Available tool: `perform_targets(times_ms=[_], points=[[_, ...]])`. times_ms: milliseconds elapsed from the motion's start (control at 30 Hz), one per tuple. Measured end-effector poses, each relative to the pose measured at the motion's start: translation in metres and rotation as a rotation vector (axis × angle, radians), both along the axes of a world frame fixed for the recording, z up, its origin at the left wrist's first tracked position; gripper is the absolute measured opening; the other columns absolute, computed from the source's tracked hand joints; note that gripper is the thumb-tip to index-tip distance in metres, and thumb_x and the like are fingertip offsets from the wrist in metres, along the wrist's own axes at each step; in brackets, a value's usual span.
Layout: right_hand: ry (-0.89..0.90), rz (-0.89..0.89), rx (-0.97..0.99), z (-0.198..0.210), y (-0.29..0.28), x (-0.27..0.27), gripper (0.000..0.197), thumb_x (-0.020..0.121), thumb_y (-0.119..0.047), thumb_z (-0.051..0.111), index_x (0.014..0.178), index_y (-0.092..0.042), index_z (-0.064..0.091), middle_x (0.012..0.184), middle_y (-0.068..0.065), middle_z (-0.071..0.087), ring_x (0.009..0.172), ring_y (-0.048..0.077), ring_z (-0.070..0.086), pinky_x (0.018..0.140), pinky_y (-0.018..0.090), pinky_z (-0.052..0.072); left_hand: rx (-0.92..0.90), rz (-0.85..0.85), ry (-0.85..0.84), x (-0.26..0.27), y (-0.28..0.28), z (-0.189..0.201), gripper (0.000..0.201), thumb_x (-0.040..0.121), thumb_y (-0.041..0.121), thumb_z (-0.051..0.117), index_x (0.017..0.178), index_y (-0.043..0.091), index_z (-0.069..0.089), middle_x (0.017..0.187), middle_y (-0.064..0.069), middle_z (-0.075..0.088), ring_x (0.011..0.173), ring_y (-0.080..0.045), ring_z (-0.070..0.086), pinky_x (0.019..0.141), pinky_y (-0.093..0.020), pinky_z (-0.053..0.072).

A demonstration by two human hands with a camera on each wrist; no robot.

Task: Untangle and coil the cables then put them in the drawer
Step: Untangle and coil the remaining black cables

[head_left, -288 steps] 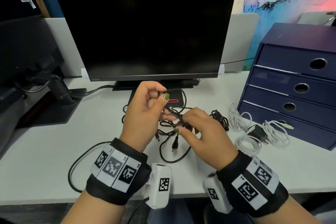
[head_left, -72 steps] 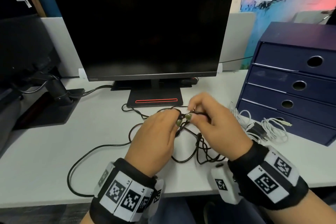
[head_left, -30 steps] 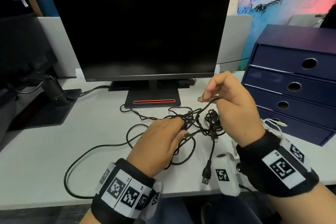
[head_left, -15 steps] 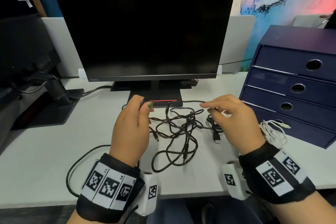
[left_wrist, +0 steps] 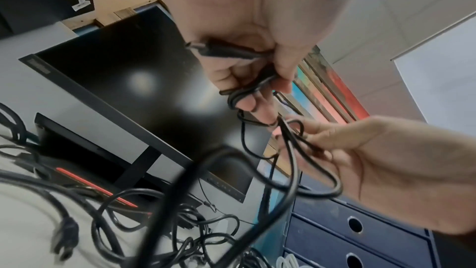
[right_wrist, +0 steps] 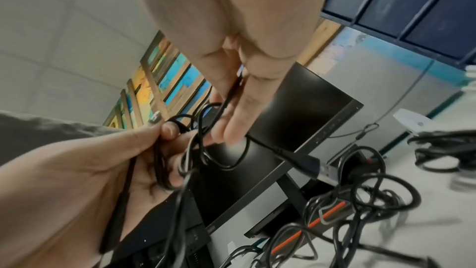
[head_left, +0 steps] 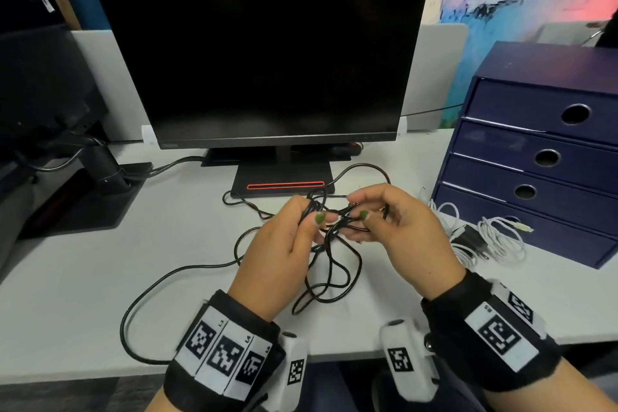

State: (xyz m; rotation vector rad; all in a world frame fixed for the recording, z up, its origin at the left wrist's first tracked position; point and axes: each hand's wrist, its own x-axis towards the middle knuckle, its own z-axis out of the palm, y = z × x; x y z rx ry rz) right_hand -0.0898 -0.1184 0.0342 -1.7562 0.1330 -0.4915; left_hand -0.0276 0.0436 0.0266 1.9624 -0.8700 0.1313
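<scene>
A tangle of black cables point(head_left: 329, 254) hangs between my two hands above the desk, in front of the monitor stand. My left hand point(head_left: 311, 212) grips several strands and a plug point(left_wrist: 224, 50) in curled fingers. Close to its right, my right hand point(head_left: 357, 209) pinches a strand of the same knot point(right_wrist: 231, 93). A black USB plug point(right_wrist: 309, 165) dangles below the right hand. One long black lead point(head_left: 133, 308) trails off to the left over the desk. The blue drawer unit point(head_left: 541, 157) stands at the right, all its drawers shut.
White cables and a black charger point(head_left: 481, 241) lie against the bottom drawer. The monitor point(head_left: 261, 50) and its stand point(head_left: 284, 177) are right behind the hands. A second monitor's arm base point(head_left: 83, 197) sits at the left. The desk's front edge point(head_left: 100, 375) is near.
Both hands have come together at the middle of the tangle and lifted it; half a second ago they were apart, the left holding an end near the stand.
</scene>
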Motion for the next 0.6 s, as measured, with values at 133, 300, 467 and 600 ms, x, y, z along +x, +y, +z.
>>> perform_targets(times_ms=[133,300,467,600], points=[[-0.086,0.008,-0.159,0.004,-0.001,-0.002,0.044,0.088,0.013,0.047,0.099,-0.026,0.064,0.094,0.001,0.066,0.083,0.012,0.069,0.073,0.019,0.051,0.088,0.016,-0.013,-0.003,-0.004,-0.003,0.018,0.1,0.026,0.038,0.093,0.016,0.052,0.078,0.004,0.062,0.076,-0.005,0.056,0.065,-0.017,0.041],[-0.115,0.063,-0.258,0.006,0.002,-0.004,0.053,0.086,0.015,0.047,0.107,-0.031,0.062,0.103,-0.001,0.063,0.09,0.003,0.067,0.084,0.019,0.051,-0.013,0.02,0.104,-0.004,-0.006,-0.003,0.019,0.099,0.027,0.042,0.091,0.018,0.056,0.072,0.003,0.064,0.073,-0.007,0.058,0.066,-0.019,0.042],[-0.12,-0.018,-0.478,0.001,0.002,-0.002,0.051,0.085,0.007,0.056,0.114,-0.034,0.062,0.097,-0.012,0.058,0.085,0.007,0.059,0.076,0.009,0.043,-0.108,0.042,0.14,-0.005,-0.009,-0.005,0.018,0.099,0.024,0.043,0.09,0.017,0.057,0.074,-0.001,0.063,0.067,-0.01,0.055,0.061,-0.019,0.043],[-0.033,-0.069,-0.417,-0.004,-0.003,0.001,0.043,0.086,-0.006,0.063,0.115,-0.037,0.061,0.099,-0.009,0.059,0.085,0.003,0.058,0.076,0.006,0.042,-0.18,0.059,0.149,-0.003,-0.007,-0.003,0.017,0.097,0.024,0.047,0.085,0.02,0.058,0.078,-0.006,0.062,0.069,-0.018,0.054,0.067,-0.034,0.045]])
